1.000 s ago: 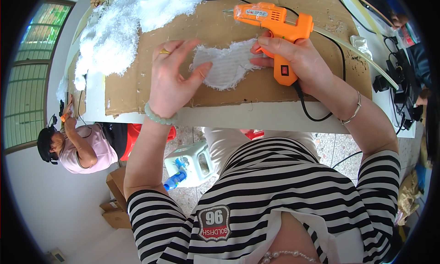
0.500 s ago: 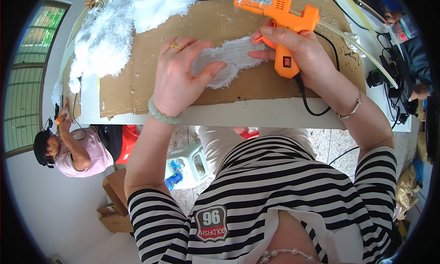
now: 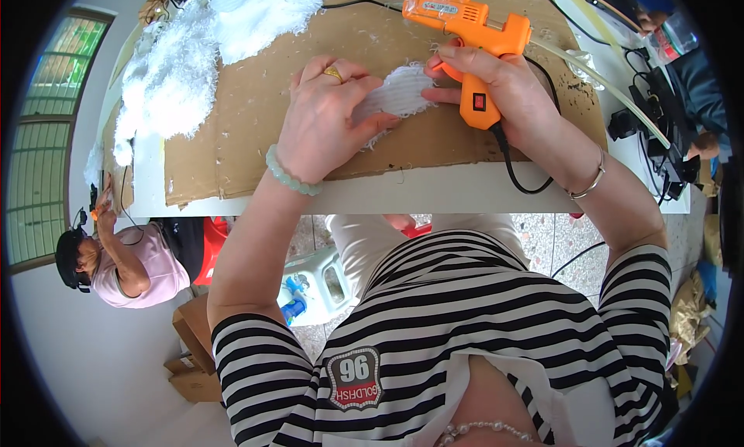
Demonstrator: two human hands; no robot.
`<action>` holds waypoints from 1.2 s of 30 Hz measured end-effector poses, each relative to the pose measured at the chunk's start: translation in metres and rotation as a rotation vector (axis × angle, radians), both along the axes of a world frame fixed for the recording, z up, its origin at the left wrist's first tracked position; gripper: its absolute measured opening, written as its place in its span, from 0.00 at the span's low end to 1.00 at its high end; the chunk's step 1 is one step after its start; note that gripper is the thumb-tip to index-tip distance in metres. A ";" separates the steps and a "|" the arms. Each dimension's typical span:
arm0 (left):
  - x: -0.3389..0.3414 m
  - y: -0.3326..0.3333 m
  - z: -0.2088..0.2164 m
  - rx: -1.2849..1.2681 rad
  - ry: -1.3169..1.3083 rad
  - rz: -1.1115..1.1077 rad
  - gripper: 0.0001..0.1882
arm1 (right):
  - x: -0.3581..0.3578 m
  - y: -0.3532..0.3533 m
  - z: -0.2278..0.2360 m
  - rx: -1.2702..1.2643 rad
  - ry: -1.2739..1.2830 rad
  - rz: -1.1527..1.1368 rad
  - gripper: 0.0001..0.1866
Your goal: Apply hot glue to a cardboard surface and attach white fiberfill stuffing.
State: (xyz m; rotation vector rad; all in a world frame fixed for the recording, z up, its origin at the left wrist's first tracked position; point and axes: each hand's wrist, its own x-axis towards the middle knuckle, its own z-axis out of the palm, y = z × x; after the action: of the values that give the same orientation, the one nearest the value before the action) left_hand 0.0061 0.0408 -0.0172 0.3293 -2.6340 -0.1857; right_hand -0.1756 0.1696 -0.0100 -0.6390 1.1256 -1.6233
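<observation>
My right hand [image 3: 508, 82] is wrapped around the grip of an orange hot glue gun [image 3: 484, 28], its nozzle pointing left. A clear glue stick [image 3: 601, 79] sticks out of the gun's back end. Below the gun lies a small piece of white ribbed, frayed-edged fabric [image 3: 399, 93] on brown cardboard [image 3: 256, 148]. My left hand [image 3: 333, 110] curls over the fabric's left end, thumb and fingers bent around it, hiding that part. One outstretched finger of my right hand touches or nearly touches the fabric's right edge.
Fluffy white fabric [image 3: 174, 67] is heaped at the far left. The gun's black cord [image 3: 511, 168] loops over the table's near edge. Black devices and cables [image 3: 655, 121] lie at the right. Another person [image 3: 139, 261] works at the left; part of someone [image 3: 701, 90] shows at right.
My left hand has moved right and its fingers have curled further over the fabric, covering more of its left end. The right hand still holds the glue gun in much the same place.
</observation>
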 end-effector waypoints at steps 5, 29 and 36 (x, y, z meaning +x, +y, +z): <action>0.001 0.004 0.002 -0.071 0.008 -0.075 0.17 | -0.002 0.001 -0.004 -0.012 -0.012 0.023 0.13; -0.008 0.001 0.013 0.015 -0.145 -0.106 0.21 | -0.013 0.002 -0.007 -0.069 -0.037 -0.004 0.11; -0.010 0.005 0.013 0.056 -0.076 -0.063 0.21 | -0.014 0.004 -0.005 -0.086 -0.023 0.006 0.12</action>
State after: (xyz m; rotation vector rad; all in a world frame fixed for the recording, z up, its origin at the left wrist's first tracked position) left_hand -0.0035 0.0461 -0.0044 0.2779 -2.7203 -0.2725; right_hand -0.1896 0.1737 -0.0151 -0.6775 1.0408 -1.6774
